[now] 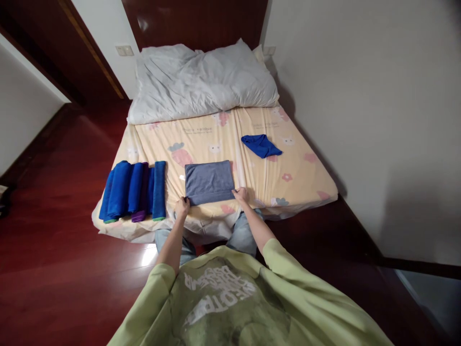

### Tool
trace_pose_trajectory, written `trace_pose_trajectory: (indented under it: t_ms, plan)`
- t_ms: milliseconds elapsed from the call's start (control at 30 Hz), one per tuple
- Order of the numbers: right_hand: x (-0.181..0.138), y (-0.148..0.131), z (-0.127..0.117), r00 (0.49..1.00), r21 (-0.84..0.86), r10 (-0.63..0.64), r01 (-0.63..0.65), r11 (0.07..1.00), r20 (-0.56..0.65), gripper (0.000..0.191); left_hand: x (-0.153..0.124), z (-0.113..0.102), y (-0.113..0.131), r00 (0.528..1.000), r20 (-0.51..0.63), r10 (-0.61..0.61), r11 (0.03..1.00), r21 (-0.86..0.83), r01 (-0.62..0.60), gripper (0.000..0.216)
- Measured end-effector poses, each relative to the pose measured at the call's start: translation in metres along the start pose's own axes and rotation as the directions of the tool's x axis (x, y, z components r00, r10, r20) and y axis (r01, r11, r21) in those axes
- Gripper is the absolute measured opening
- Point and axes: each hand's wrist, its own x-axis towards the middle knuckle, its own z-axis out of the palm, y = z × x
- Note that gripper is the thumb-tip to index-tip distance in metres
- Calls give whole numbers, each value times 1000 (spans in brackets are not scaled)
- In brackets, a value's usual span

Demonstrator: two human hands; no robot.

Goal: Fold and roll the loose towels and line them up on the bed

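A low bed (306, 178) with a pale yellow cartoon-print sheet lies on a dark red wooden floor (54, 230), pushed into the corner against a white wall (360, 96), with a rumpled white pillow (201, 81) across its head. The person kneels at the foot, in a green shirt and jeans. A grey towel (209, 181) lies flat on the sheet near the foot edge, already doubled into a neat rectangle. The left hand (182, 207) is closed on its near left corner and the right hand (241, 194) is closed on its near right corner; both grip the edge closest to the body, though the fingers are too small to make out singly. To the left of the grey towel, apart from it, a row of blue towels (133, 191) lies side by side, each folded or rolled into a long narrow bundle, with a purple one (139, 217) showing among them. These look finished. Further up the sheet and to the right, well apart from the hands, a single blue cloth (260, 145) lies crumpled and unfolded. Judging by this layout, most of the pile is done, the grey towel is partway through its folds, and the crumpled blue cloth has not been dealt with.
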Motion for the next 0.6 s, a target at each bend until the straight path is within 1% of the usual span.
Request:
trace_pose_trajectory:
  t_ms: [100, 267, 400, 600]
  plan:
    - [0, 1, 0, 1000, 4, 9, -9, 1000, -16, 31, -1, -1, 1, 1000, 2, -13, 1000, -18, 13, 31]
    - [-1, 2, 0, 998, -30, -14, 12, 999, -54, 31, -1, -3, -1, 1000, -15, -20, 994, -109, 18, 30]
    - [0, 2, 1, 998, -56, -30, 26, 998, -61, 29, -1, -7, -1, 999, -27, 17, 997, -75, -19, 33]
    - [4, 2, 1, 998, -59, -44, 42, 997, -38, 28, -5, -7, 1, 999, -16, 52, 996, -68, -53, 27]
